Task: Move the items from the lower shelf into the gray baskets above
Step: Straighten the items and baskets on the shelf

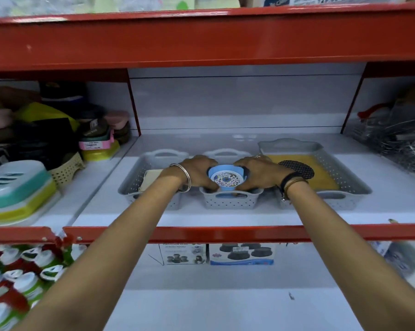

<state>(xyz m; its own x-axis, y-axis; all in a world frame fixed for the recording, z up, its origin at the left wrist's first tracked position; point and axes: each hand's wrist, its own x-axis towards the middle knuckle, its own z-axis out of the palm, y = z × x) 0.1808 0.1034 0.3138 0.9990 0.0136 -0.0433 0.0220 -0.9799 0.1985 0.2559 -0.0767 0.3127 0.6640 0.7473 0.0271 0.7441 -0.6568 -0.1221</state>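
well, the red metal shelving rack (201,41) fills the whole view, with a white shelf board (225,211) at chest height and a lower white shelf (225,306) under it. on the upper board three gray perforated plastic baskets stand side by side: a wide gray basket on the right (345,185) with a yellow flat sheet (321,170) and a black dotted round mat (297,168) inside, a gray basket on the left (132,185) with a cream flat thing (150,179) in it, and a small gray basket in the middle (230,199).

the person's left hand (194,173) and right hand (259,174) are both over the middle basket. between them is a small light blue plastic container with a flowered round lid (226,179), its lower part already inside the rim of the middle basket. the fingers of both hands are curled and pressed against its two sides, so it is held from left and right.

i think this container is light and stiff, a little smooth, so it can slip if squeezed weakly. the side walls under the lid are the good place to hold, not the lid itself, which may come loose. two printed cardboard boxes (216,254) are at the back of the lower shelf.
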